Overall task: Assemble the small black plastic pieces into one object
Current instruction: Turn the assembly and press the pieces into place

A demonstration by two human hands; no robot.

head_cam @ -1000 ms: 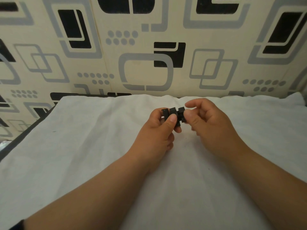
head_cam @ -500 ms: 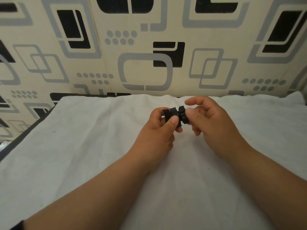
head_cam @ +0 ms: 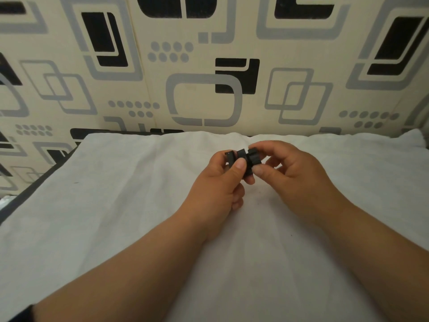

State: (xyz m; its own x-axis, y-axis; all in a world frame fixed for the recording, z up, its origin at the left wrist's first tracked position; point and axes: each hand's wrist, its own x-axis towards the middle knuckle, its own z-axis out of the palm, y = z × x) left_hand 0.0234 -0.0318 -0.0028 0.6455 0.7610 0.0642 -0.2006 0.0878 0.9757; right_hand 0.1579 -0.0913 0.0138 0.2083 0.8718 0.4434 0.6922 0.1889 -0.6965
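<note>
Just above frame centre, over the white cloth (head_cam: 116,205), the left hand (head_cam: 216,189) pinches the cluster of black plastic pieces (head_cam: 242,160); the right hand (head_cam: 292,173) clamps its right-end piece (head_cam: 255,156).

The lighting is dim and warm, with a yellowish cast that turns the cream wall panel with grey and black rounded-rectangle patterns (head_cam: 209,66) slightly muddy. Illumination is soft and even; no glare or hard highlights appear anywhere. The white wrinkled cloth-covered surface (head_cam: 116,205) looks greyish, with faint, diffuse shading in its folds and a soft shadow beneath the two hands. The small black plastic pieces (head_cam: 243,159) read as a dark mass with little inner detail. Wide-angle distortion bends the wall pattern and the surface's edges outward toward the frame's corners. Fine detail is soft overall, with light grain, and the forearms near the bottom edge look smeared.
</note>
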